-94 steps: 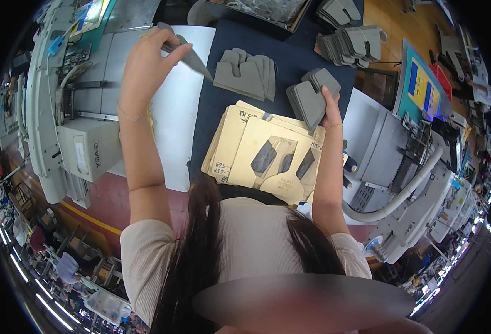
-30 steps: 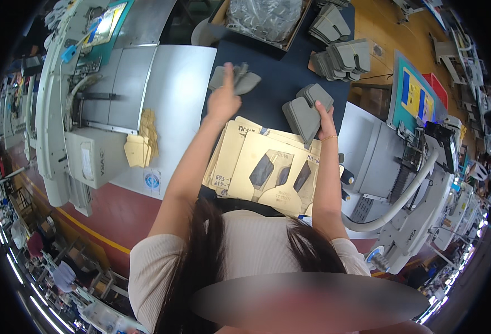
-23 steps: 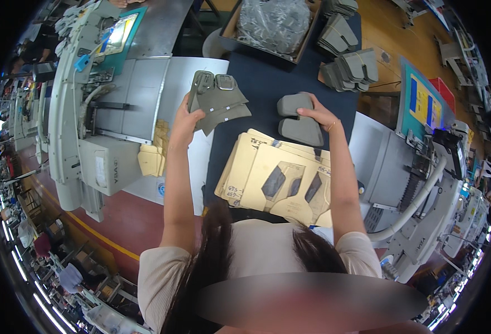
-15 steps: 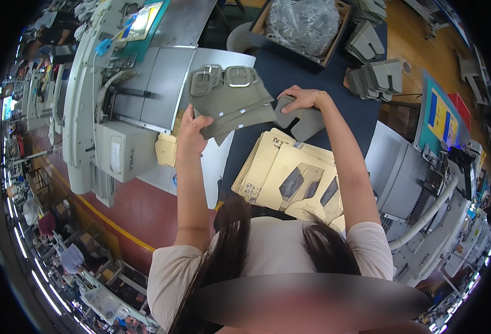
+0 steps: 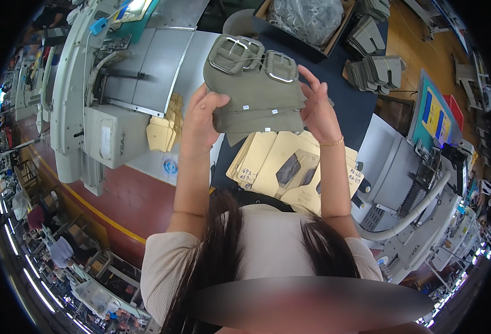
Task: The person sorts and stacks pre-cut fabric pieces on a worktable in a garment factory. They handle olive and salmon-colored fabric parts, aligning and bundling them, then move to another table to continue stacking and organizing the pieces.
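A stack of olive-green fabric pieces [image 5: 251,92] is held up in front of me, its lower edges fanned in layers with small white tags. Metal buckles [image 5: 280,67] on fabric tabs lie along its upper edge. My left hand [image 5: 204,114] grips the stack's left side, thumb on top and the other fingers hidden beneath. At the right edge, my right hand [image 5: 319,111] touches the pieces with its fingers stretched and apart. Below the stack, cream card templates [image 5: 268,164] with cut-out shapes lie on the dark table [image 5: 345,83].
Beyond the stack is a box [image 5: 329,47] of clear plastic bags. Bundles of grey-green pieces [image 5: 376,72] lie at the far right. Sewing machines flank me on the left [image 5: 103,136] and right [image 5: 418,217]. More cream cards [image 5: 165,128] rest beside the left machine.
My right hand has left the grey-green pieces on the table and come to the stack's right edge. The stack has moved right and looks larger, its buckles now higher in view.
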`<state>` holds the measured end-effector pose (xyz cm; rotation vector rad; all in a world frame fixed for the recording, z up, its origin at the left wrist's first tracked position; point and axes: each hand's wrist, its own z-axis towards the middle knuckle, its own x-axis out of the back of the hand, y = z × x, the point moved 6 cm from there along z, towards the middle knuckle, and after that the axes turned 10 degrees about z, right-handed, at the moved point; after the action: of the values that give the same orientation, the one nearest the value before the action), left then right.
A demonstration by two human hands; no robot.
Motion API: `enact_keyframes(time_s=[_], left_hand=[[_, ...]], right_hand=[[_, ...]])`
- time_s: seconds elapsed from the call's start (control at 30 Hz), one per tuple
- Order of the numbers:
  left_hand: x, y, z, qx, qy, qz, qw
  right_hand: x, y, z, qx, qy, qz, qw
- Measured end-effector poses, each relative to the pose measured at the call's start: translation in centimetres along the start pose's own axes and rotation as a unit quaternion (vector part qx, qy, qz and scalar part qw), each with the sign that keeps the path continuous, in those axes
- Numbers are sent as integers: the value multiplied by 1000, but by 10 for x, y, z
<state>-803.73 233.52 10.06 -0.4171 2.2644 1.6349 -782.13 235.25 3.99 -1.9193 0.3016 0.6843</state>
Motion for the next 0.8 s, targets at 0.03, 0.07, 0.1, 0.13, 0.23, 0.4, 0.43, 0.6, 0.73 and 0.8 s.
enact_keyframes(time_s=[0.03,0.07,0.1,0.13,0.23,0.4,0.43,0.6,0.73,0.8], left_hand=[[-3,3,-2,1,-11,-1,1000],[-5,6,-5,0,-22,-4,1000],[-6,8,-7,2,-18,12,1000],[-7,9,-10,2,-14,25,1000],[-9,13,-19,1,-1,41,999],[-12,16,-31,-3,-9,56,998],[-11,17,-32,-4,-7,57,998],[-11,17,-35,-16,-18,41,999],[-12,17,-36,-24,-21,17,999],[-13,16,-35,-27,-28,-4,999]], right_hand=[[-10,0,-10,-1,-6,58,998],[-21,-2,-18,4,-26,120,992],[-29,-4,-23,17,-25,135,990],[-34,-6,-28,22,-18,128,991],[-46,-16,-37,57,-32,89,994],[-52,-31,-45,108,-29,34,993],[-53,-32,-46,115,-23,28,993],[-62,-37,-55,142,-9,6,990],[-69,-44,-63,168,18,-52,984],[-73,-51,-68,181,24,-125,975]])
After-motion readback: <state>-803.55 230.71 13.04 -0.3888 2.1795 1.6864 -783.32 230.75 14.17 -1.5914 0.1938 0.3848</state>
